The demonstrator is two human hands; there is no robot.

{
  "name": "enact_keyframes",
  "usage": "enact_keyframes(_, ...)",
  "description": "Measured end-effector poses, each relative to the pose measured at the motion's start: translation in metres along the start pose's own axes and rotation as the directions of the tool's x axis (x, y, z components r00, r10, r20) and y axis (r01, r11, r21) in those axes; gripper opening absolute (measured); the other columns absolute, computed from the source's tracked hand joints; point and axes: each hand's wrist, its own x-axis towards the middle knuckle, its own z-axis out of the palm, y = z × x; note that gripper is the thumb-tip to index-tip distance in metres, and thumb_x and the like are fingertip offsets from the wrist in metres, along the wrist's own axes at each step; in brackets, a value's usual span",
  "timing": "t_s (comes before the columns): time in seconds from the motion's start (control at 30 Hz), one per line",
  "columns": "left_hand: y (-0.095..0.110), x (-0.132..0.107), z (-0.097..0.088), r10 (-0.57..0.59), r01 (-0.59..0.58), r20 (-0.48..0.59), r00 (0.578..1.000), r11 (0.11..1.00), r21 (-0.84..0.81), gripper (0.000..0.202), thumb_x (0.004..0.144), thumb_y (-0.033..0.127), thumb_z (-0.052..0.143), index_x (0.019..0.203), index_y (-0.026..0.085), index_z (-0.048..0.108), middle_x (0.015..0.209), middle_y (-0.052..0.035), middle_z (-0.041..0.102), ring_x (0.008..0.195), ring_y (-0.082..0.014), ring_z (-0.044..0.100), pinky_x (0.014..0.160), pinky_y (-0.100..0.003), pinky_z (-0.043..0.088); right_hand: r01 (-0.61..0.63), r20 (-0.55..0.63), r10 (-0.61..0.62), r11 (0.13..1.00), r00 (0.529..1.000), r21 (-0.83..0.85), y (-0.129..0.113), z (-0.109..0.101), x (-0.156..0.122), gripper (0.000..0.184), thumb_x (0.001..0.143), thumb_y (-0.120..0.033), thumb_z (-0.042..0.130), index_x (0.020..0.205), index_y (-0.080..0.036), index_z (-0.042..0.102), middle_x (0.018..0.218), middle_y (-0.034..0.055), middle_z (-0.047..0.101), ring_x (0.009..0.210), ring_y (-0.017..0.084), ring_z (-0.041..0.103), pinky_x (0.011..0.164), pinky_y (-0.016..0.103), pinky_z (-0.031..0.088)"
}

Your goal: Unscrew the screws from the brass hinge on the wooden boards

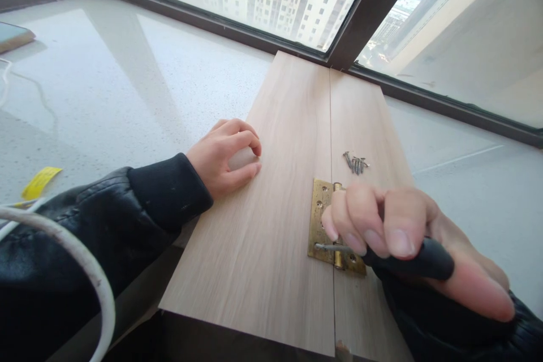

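My right hand is wrapped round the black handle of a screwdriver. Its metal shaft points left, and the tip meets the lower left hole area of a brass hinge. The hinge lies flat across the seam between two pale wooden boards, and my fingers hide part of its right leaf. On the wider left board rests my left hand, near the left edge, thumb and fingers bent but apart, holding nothing. Several loose screws lie in a small pile on the narrower right board, above the hinge.
The boards lie on a speckled white sill, reaching the dark window frame. A white cable loops across the lower left, near a yellow tag. A flat device sits at the far left.
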Motion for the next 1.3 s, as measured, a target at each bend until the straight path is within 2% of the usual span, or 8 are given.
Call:
enact_keyframes(0.17, 0.0, 0.0, -0.001, 0.007, -0.007, 0.001, 1.0, 1.0, -0.001, 0.015, 0.085, 0.028, 0.059, 0.092, 0.016, 0.066, 0.109, -0.0101, 0.064, 0.104, -0.0252, 0.059, 0.099, -0.044, 0.047, -0.156, 0.135, 0.14, 0.982, 0.981, 0.109, -0.007, 0.019, 0.005, 0.035, 0.099, -0.048, 0.057, 0.125, -0.03, 0.07, 0.066, -0.0015, 0.058, 0.056, 0.012, 0.056, 0.072, 0.034, 0.047)
enact_keyframes(0.27, 0.001, 0.0, -0.001, 0.005, -0.005, 0.001, 1.0, 1.0, -0.003, 0.016, 0.086, 0.028, 0.058, 0.092, 0.015, 0.066, 0.109, -0.0106, 0.064, 0.105, -0.0251, 0.059, 0.099, -0.043, 0.047, -0.192, -0.146, 0.237, 0.943, 0.961, 0.271, -0.014, 0.042, 0.007, 0.039, 0.103, -0.049, 0.041, 0.103, -0.023, 0.07, 0.057, -0.0045, 0.038, 0.052, 0.011, 0.036, 0.059, 0.03, 0.034)
enact_keyframes(0.4, 0.001, 0.0, -0.001, 0.003, -0.003, 0.005, 1.0, 1.0, 0.006, 0.016, 0.086, 0.028, 0.058, 0.092, 0.016, 0.066, 0.109, -0.0101, 0.064, 0.105, -0.0246, 0.058, 0.099, -0.042, 0.047, -0.228, -0.211, 0.319, 0.902, 0.924, 0.366, -0.015, 0.047, 0.007, 0.026, 0.092, -0.05, 0.063, 0.094, -0.024, 0.058, 0.061, -0.0063, 0.037, 0.055, 0.011, 0.03, 0.062, 0.031, 0.031)
enact_keyframes(0.53, 0.0, 0.0, -0.001, 0.003, -0.003, 0.002, 1.0, 1.0, 0.011, 0.015, 0.086, 0.028, 0.058, 0.092, 0.017, 0.065, 0.109, -0.0092, 0.064, 0.104, -0.0243, 0.058, 0.099, -0.043, 0.047, -0.112, -0.266, 0.167, 0.971, 0.949, 0.21, -0.005, 0.026, 0.003, 0.024, 0.086, -0.044, 0.077, 0.093, -0.023, 0.069, 0.087, 0.0003, 0.054, 0.075, 0.015, 0.051, 0.071, 0.033, 0.04)
enact_keyframes(0.67, 0.0, 0.0, -0.001, 0.005, -0.005, 0.011, 1.0, 1.0, 0.01, 0.015, 0.086, 0.028, 0.058, 0.092, 0.016, 0.066, 0.109, -0.0095, 0.064, 0.105, -0.0247, 0.059, 0.099, -0.043, 0.047, -0.065, -0.079, 0.067, 0.997, 0.995, 0.029, -0.001, 0.012, 0.001, 0.03, 0.089, -0.048, 0.072, 0.109, -0.027, 0.076, 0.088, 0.0022, 0.057, 0.079, 0.015, 0.056, 0.073, 0.033, 0.045)
enact_keyframes(0.87, 0.001, 0.0, -0.002, 0.003, -0.003, 0.007, 1.0, 1.0, 0.012, 0.015, 0.086, 0.028, 0.059, 0.092, 0.016, 0.066, 0.11, -0.0101, 0.064, 0.104, -0.0249, 0.059, 0.099, -0.043, 0.047, -0.206, -0.113, 0.24, 0.945, 0.964, 0.255, -0.012, 0.04, 0.004, 0.043, 0.106, -0.046, 0.036, 0.11, -0.026, 0.074, 0.053, -0.005, 0.041, 0.047, 0.011, 0.036, 0.063, 0.032, 0.041)
enact_keyframes(1.0, 0.002, 0.0, -0.001, 0.004, -0.004, 0.005, 1.0, 1.0, 0.015, 0.015, 0.085, 0.027, 0.059, 0.092, 0.016, 0.065, 0.109, -0.0095, 0.064, 0.104, -0.0248, 0.059, 0.099, -0.044, 0.047, -0.239, -0.185, 0.313, 0.911, 0.932, 0.337, -0.012, 0.046, 0.003, 0.039, 0.094, -0.062, 0.055, 0.098, -0.023, 0.06, 0.056, -0.007, 0.037, 0.052, 0.011, 0.029, 0.063, 0.031, 0.034)
enact_keyframes(1.3, 0.001, 0.001, -0.002, 0.008, -0.008, 0.019, 1.0, 1.0, 0.011, 0.015, 0.085, 0.027, 0.059, 0.093, 0.016, 0.066, 0.11, -0.01, 0.064, 0.105, -0.0256, 0.059, 0.098, -0.044, 0.048, -0.004, -0.047, 0.004, 1.0, 0.999, 0.005, 0.001, 0.014, 0.002, 0.033, 0.097, -0.048, 0.061, 0.11, -0.022, 0.075, 0.088, 0.0045, 0.057, 0.078, 0.017, 0.058, 0.07, 0.034, 0.047)
